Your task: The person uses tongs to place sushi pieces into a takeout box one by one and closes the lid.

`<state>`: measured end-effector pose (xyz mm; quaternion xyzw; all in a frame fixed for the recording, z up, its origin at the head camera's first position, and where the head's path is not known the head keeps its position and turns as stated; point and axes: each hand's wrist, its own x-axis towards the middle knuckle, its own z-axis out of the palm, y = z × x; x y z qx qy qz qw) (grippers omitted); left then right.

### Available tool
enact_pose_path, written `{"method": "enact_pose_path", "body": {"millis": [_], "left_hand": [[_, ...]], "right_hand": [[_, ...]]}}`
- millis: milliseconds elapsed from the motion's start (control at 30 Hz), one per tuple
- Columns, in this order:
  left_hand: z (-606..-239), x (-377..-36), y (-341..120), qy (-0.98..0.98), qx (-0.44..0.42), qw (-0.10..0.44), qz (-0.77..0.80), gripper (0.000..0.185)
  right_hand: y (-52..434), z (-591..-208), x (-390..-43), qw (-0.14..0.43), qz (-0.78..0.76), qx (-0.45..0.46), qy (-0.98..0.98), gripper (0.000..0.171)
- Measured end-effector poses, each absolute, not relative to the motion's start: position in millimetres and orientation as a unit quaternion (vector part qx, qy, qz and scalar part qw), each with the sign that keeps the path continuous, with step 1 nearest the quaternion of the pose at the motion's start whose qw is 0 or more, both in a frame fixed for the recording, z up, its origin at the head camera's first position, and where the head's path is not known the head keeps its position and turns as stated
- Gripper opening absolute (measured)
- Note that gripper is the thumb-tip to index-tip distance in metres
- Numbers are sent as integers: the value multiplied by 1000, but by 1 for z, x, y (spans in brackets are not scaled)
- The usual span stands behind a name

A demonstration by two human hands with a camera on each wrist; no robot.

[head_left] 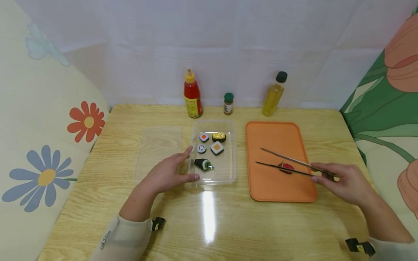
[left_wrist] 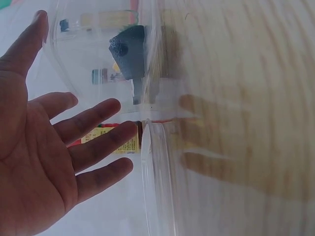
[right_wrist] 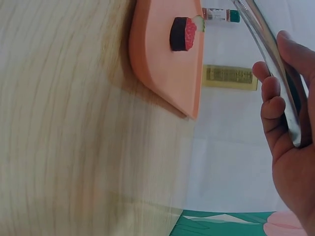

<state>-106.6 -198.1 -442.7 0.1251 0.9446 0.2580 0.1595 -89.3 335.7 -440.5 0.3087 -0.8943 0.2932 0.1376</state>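
Observation:
My right hand (head_left: 346,181) grips long metal tongs (head_left: 287,157), whose two arms stand apart above an orange tray (head_left: 277,190). Between and below those arms, a red-topped sushi piece (right_wrist: 181,35) with a dark wrap sits on the tray. Fingers spread, my left hand (head_left: 164,175) is at the left side of a clear plastic box (head_left: 233,170) and holds nothing; whether it touches the wall I cannot tell. Inside the box lie a dark cone-shaped hand roll (head_left: 202,164), a yellow-topped piece (head_left: 219,136) and several sushi rolls (head_left: 217,148).
Left of the box lies a flat clear lid (head_left: 158,143). Along the back stand a red sauce bottle (head_left: 192,98), a small green-capped jar (head_left: 228,104) and an oil bottle (head_left: 273,98). A white cloth (head_left: 163,65) hangs behind the wooden table (head_left: 254,232).

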Motion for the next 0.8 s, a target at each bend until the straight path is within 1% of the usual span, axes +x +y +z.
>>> {"method": "enact_pose_path", "body": {"millis": [167, 333, 800], "left_hand": [[-443, -107, -198, 945, 122, 162, 257, 113], [-443, -107, -198, 945, 122, 164, 257, 113], [-443, -106, -198, 944, 125, 161, 261, 113]], "right_hand": [[343, -445, -83, 140, 298, 288, -899, 51], [348, -451, -75, 133, 314, 269, -901, 49], [367, -470, -56, 138, 339, 225, -903, 44]]}}
